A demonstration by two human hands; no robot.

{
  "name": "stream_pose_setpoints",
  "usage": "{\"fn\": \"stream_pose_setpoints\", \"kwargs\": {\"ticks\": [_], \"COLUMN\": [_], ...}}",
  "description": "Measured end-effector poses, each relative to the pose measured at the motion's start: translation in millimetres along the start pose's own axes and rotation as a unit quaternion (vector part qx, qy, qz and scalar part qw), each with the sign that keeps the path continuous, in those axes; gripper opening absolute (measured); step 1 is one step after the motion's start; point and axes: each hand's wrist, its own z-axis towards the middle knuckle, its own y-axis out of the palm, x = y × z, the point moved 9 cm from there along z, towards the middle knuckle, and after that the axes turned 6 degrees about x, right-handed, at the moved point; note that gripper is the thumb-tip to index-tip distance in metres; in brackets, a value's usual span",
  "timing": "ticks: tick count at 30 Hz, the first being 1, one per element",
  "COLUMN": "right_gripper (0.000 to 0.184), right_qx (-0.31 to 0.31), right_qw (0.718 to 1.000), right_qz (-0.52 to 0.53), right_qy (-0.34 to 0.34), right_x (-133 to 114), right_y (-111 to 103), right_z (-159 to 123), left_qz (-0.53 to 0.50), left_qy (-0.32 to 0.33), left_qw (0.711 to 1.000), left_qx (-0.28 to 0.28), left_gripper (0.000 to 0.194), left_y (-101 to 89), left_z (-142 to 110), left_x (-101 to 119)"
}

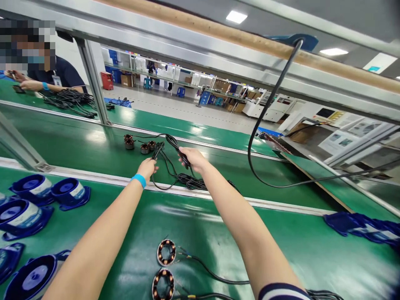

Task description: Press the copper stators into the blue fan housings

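Observation:
Over the far green strip, both my arms are stretched forward. My left hand (148,168), with a blue wristband, is closed on a bundled black cable (158,148). Another looped black cable (173,143) is gripped in my right hand (193,159). Beyond my left hand stand several copper-wound motor stators (128,143); a black lead runs from them towards the cables. More coiled black cable (190,181) lies below and between my hands. Nearer me, two ring-shaped stators (166,252) rest on the green worktop (131,250), with black cables beside them.
Several blue round housings (33,187) stand at the left. Blue parts (364,227) lie at the right edge. A thick black cable (254,137) hangs from the overhead metal frame (200,41). Across the bench, a co-worker (67,73) sits near a black cable pile (70,100).

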Motion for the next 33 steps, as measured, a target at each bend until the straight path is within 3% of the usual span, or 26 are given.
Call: {"fn": "stream_pose_setpoints", "kwargs": {"ticks": [3,5,7,9,13,18,20,23,27,33], "right_gripper": [0.031,0.044,0.056,0.048,0.017,0.021,0.021,0.019,0.02,0.016], "right_qx": [-0.036,-0.044,-0.036,-0.02,0.017,0.063,0.097,0.141,0.124,0.099], "right_qw": [0.996,0.993,0.994,0.995,0.999,0.992,0.968,0.906,0.893,0.91], "right_qz": [0.078,0.1,0.104,0.094,0.026,-0.087,-0.185,-0.322,-0.355,-0.375], "right_qy": [-0.029,-0.034,-0.021,-0.003,-0.01,-0.072,-0.14,-0.238,-0.246,-0.149], "right_x": [-21.5,-26.5,-25.7,-25.5,-48.8,-108.7,-137.0,-168.8,-176.3,-162.0], "right_y": [21.3,29.7,28.8,18.1,-24.6,-82.7,-100.1,-116.6,-137.2,-187.2], "right_z": [-17.5,-27.1,-29.4,-23.8,-3.5,13.3,17.6,17.5,2.4,-51.5], "left_qz": [-0.147,-0.213,-0.247,-0.256,-0.235,-0.164,-0.135,-0.106,-0.087,-0.057], "left_qy": [-0.019,-0.02,-0.026,-0.033,-0.043,-0.063,-0.075,-0.084,-0.076,-0.054], "left_qw": [0.986,0.972,0.961,0.958,0.967,0.984,0.987,0.989,0.992,0.996], "left_qx": [-0.071,-0.102,-0.119,-0.122,-0.086,0.026,0.047,0.061,0.058,0.052], "left_gripper": [0.041,0.043,0.044,0.043,0.048,0.042,0.037,0.033,0.032,0.032], "left_y": [47.8,71.3,83.8,84.7,58.4,2.8,-12.4,-27.0,-34.3,-34.7], "left_z": [-22.4,-33.6,-38.3,-38.1,-38.5,-52.8,-58.3,-61.3,-58.6,-52.3], "left_x": [13.9,25.3,33.6,37.2,24.4,-25.5,-43.6,-60.2,-67.7,-71.7]}}
